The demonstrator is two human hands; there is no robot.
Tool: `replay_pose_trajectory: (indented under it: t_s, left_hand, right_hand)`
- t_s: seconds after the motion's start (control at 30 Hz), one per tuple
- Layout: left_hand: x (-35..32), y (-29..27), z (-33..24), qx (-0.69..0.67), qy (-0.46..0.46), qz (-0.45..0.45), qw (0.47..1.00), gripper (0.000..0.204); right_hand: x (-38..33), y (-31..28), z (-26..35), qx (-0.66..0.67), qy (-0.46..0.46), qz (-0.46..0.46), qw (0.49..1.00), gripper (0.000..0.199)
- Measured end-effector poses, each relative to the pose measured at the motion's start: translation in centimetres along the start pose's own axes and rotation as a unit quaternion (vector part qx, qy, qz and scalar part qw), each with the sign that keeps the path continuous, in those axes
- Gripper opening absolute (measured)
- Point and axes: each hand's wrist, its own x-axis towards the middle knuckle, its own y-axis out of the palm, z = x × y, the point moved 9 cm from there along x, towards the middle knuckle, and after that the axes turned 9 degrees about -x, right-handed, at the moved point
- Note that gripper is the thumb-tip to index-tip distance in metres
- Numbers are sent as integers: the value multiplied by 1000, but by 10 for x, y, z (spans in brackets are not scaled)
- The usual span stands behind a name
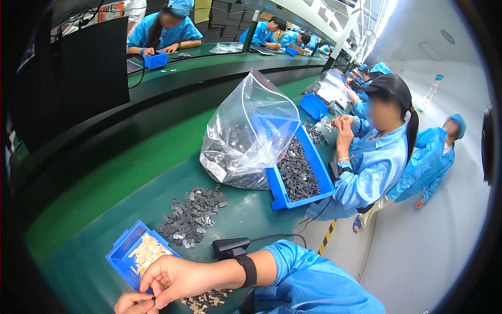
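Observation:
At the lower left my two hands meet over the near end of the green table. My right hand (175, 277) pinches a small black part (153, 298) between thumb and fingertips. The fingers of my left hand (133, 303) close on the same part from the other side; the picture's edge cuts this hand off. Just beyond them is a blue bin (123, 256) with cream-coloured small pieces (148, 252) inside. Under my right wrist lie mixed cream and dark pieces (209, 300), partly covered by my forearm.
A loose pile of small black parts (191, 217) lies ahead on the table (243, 201). Behind it stand a clear plastic bag (235, 146) of dark parts and a large blue bin (328, 188) full of them. To the right, a co-worker (379, 146) handles something small.

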Motion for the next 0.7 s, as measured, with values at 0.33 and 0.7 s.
replay_pose_trajectory:
  t_s: [0.33,0.7]
  left_hand:
    - [-12,7,8,-143,5,6,990,18]
    - [-17,-1,7,-149,-1,-10,989,16]
  right_hand:
    - [-9,4,0,-10,-19,33,999,17]
    - [-25,28,60,-309,-265,48,912,10]
